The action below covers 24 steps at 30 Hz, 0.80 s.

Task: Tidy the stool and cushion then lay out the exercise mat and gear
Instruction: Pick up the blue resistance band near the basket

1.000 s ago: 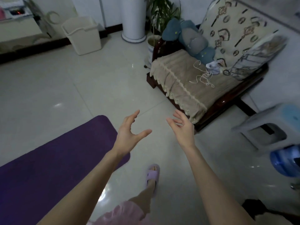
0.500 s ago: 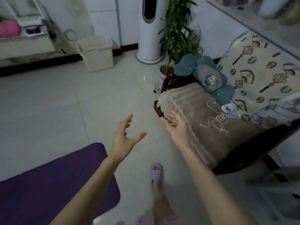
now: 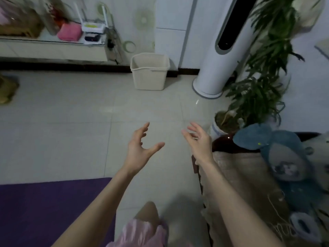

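Observation:
A purple exercise mat lies flat on the tiled floor at the lower left. My left hand is held out over the bare floor, fingers spread and empty, just right of the mat's far corner. My right hand is also open and empty, raised near the front corner of a wooden chair covered with a beige fringed cloth. On that seat rests a blue plush cushion with a white cord beside it. The stool is out of view.
A cream wastebasket stands by the far wall, next to a tall white tower fan. A potted plant stands beside the chair. A low shelf with clutter runs along the left wall. My knee shows at the bottom.
The view has swung up and left: the chair and cushion slid to the right edge, the grey stool left the frame, and the wall and wastebasket came closer. Both hands stay open and raised.

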Available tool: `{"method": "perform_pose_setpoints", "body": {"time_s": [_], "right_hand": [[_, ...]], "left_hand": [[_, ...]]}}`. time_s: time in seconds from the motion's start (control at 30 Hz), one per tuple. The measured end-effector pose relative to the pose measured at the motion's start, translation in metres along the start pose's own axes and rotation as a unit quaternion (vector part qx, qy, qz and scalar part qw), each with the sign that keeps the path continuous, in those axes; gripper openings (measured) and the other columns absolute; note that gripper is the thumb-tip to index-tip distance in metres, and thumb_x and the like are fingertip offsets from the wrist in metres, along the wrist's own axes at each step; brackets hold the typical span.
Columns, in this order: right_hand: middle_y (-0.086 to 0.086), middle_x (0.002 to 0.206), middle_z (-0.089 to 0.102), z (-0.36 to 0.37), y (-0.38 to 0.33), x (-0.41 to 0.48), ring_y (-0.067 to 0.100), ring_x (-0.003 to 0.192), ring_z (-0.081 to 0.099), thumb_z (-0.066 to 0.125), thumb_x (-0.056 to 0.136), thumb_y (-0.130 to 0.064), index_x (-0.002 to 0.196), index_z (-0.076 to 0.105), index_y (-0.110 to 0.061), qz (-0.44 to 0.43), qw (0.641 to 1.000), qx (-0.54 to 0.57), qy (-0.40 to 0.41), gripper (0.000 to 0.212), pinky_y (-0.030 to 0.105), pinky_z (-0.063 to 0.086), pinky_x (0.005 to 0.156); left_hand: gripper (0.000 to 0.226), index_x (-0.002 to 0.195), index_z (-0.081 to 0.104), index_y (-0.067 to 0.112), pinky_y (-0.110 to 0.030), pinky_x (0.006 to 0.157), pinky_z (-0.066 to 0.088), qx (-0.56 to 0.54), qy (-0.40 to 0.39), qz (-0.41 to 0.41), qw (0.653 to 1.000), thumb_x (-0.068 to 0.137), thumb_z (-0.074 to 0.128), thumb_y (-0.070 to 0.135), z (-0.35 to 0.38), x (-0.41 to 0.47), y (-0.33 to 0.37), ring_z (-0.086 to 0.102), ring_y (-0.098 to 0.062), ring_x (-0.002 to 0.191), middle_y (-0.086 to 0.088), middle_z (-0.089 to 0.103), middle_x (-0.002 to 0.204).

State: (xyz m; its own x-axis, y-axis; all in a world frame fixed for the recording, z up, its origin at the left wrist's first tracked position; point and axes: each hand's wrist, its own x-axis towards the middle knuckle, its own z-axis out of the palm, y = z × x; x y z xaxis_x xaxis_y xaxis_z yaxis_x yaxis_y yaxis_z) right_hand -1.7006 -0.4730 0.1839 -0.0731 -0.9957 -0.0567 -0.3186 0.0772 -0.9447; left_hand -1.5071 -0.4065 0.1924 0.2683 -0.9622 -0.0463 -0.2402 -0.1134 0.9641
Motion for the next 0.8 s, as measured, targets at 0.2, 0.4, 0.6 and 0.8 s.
{"method": "perform_pose_setpoints", "body": {"time_s": [0.2, 0.4, 0.6, 0.8], "right_hand": [[-0.001, 0.105, 0.064, 0.041, -0.006, 0.125, -0.014, 0.078, 0.061, 0.073, 0.083, -0.02, 0.124, 0.059, -0.013, -0.011, 1.0, 0.012, -0.017, 0.045, 0.004, 0.043, 0.07], [-0.001, 0.107, 0.064, 0.107, -0.029, 0.293, -0.017, 0.08, 0.059, 0.074, 0.081, -0.025, 0.125, 0.059, -0.015, 0.001, 0.999, 0.001, -0.043, 0.048, 0.003, 0.043, 0.068], [-0.011, 0.104, 0.063, 0.151, -0.055, 0.429, -0.015, 0.083, 0.061, 0.068, 0.068, -0.052, 0.124, 0.06, -0.022, 0.0, 0.998, -0.01, -0.056, 0.064, 0.003, 0.043, 0.07], [-0.013, 0.104, 0.063, 0.185, -0.067, 0.562, -0.011, 0.085, 0.062, 0.068, 0.069, -0.053, 0.125, 0.059, -0.022, 0.003, 0.998, -0.011, -0.066, 0.064, 0.012, 0.046, 0.074]], "left_hand": [[0.077, 0.137, 0.042, 0.032, -0.027, 0.09, 0.04, 0.005, 0.019, 0.001, 1.0, 0.071, 0.081, 0.03, 0.008, 0.121, 0.0, 0.049, -0.008, 0.112, 0.005, 0.049, 0.132], [0.075, 0.133, 0.041, 0.038, -0.028, 0.091, 0.04, 0.01, 0.038, -0.012, 0.999, 0.07, 0.082, 0.031, -0.006, 0.294, 0.0, 0.049, -0.006, 0.112, 0.006, 0.049, 0.131], [0.077, 0.136, 0.041, 0.037, -0.029, 0.093, 0.041, 0.023, 0.025, -0.02, 0.999, 0.069, 0.08, 0.041, -0.007, 0.441, 0.008, 0.049, -0.004, 0.113, 0.01, 0.048, 0.131], [0.077, 0.137, 0.042, 0.034, -0.027, 0.091, 0.041, 0.027, 0.026, -0.029, 0.999, 0.07, 0.08, 0.038, 0.003, 0.575, 0.007, 0.049, -0.003, 0.112, 0.009, 0.048, 0.13]]}}
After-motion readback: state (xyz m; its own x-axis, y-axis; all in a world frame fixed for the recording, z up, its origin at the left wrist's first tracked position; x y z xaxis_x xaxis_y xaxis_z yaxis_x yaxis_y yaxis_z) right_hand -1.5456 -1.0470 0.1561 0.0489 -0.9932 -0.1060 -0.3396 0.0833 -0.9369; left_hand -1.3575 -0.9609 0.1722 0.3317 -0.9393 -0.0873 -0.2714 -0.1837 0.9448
